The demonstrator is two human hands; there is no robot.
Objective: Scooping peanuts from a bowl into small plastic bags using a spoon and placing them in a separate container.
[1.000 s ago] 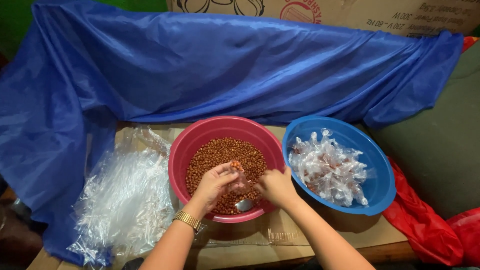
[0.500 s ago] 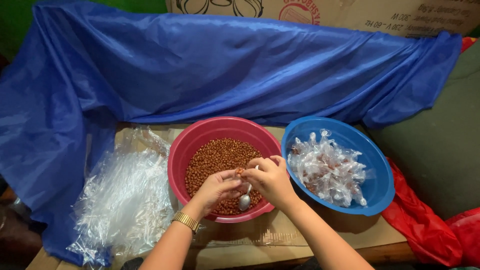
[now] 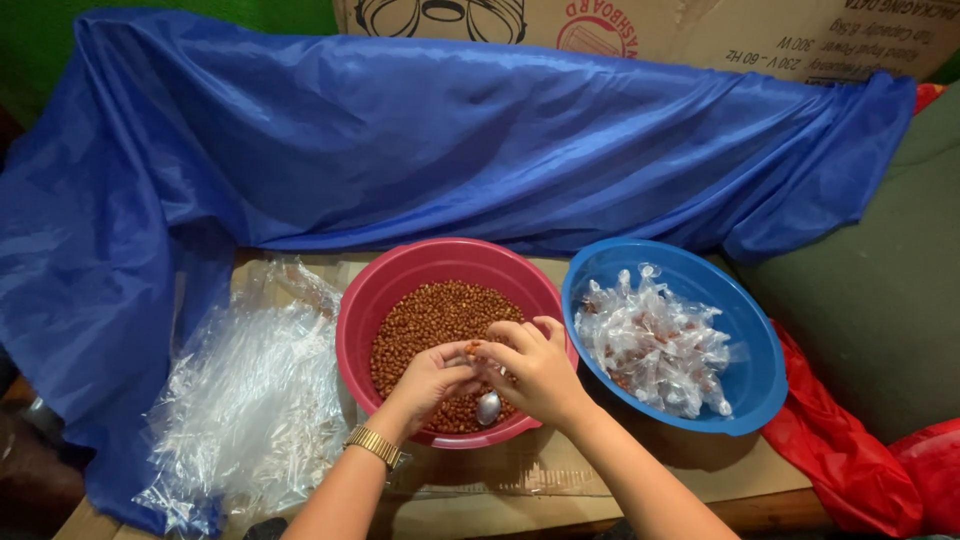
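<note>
Blue plastic sheeting draped the backdrop above a cardboard-covered table. Over the red bowl of peanuts, left hand and right hand pinched a small clear packet; a spoon lay below, empty bags left, and a blue bowl of filled packets right.

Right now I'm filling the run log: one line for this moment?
left hand + right hand: together over red bowl of peanuts | spoon beneath | blue bowl: filled packets

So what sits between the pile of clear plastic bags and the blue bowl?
The head view shows the pink bowl of brown nuts, between the plastic bags and blue bowl.
</note>
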